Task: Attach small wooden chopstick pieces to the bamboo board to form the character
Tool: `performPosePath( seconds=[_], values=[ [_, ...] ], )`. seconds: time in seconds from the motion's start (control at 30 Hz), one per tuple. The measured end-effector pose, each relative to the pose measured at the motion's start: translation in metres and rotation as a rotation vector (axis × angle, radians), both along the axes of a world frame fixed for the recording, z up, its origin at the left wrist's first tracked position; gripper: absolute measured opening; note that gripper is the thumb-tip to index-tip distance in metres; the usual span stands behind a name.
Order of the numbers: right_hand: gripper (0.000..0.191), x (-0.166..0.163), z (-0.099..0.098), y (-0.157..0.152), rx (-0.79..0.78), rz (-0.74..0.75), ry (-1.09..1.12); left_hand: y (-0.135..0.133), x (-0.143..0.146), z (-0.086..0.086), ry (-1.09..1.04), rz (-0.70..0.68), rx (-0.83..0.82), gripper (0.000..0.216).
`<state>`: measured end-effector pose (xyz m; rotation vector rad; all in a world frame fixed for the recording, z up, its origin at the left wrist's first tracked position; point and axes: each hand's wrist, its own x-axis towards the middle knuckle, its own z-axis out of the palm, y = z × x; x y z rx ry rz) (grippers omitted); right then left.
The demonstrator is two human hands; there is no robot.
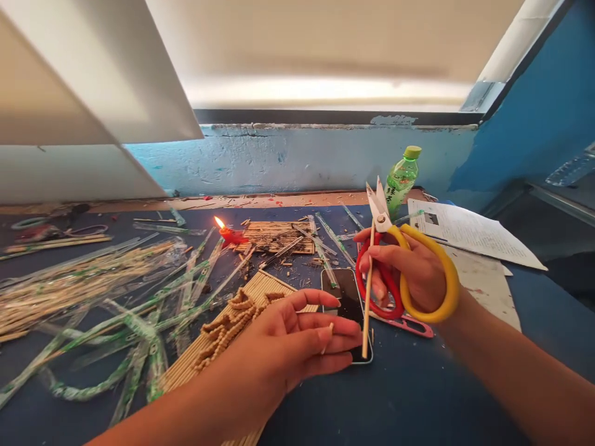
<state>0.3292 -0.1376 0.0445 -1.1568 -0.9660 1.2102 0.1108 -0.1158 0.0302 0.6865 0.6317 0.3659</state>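
Note:
My right hand point(413, 272) grips a pair of scissors point(381, 218) with one red and one yellow handle, its blades pointing up and parted. The same hand also pinches a thin wooden stick point(368, 297), which hangs down in front of the phone. My left hand point(297, 337) is palm up, the thumb pressing a short cut piece of stick point(328, 338) against the fingers. Below and behind my left hand lies a panel of sticks laid side by side point(267, 286), with small stick pieces point(232, 319) set on it in raised lines. My left forearm hides part of this panel.
A lit red candle point(230, 235) burns beside a charred stick mat point(279, 238). A phone point(337, 288), a pink cutter point(413, 324), papers point(474, 232) and a green-capped bottle point(403, 179) are around my right hand. Stick bundles point(83, 285) and torn plastic wrappers point(149, 334) cover the left.

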Motion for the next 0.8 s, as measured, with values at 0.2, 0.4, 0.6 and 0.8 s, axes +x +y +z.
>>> performPosePath(
  seconds=[0.2, 0.4, 0.6, 0.8],
  values=[
    [0.02, -0.03, 0.003, 0.021, 0.031, 0.113, -0.003, 0.011, -0.03, -0.002, 0.063, 0.098, 0.143, 0.034],
    [0.02, -0.051, 0.008, 0.038, 0.063, 0.149, -0.136, 0.024, -0.039, -0.001, 0.026, 0.131, 0.119, 0.025],
    [0.017, -0.06, -0.002, 0.046, 0.049, 0.2, -0.158, 0.027, -0.041, -0.011, 0.057, 0.117, 0.077, 0.036],
    [0.021, -0.061, -0.006, 0.047, 0.002, 0.201, -0.174, 0.025, -0.039, -0.014, 0.08, 0.094, 0.023, 0.033]
  ],
)
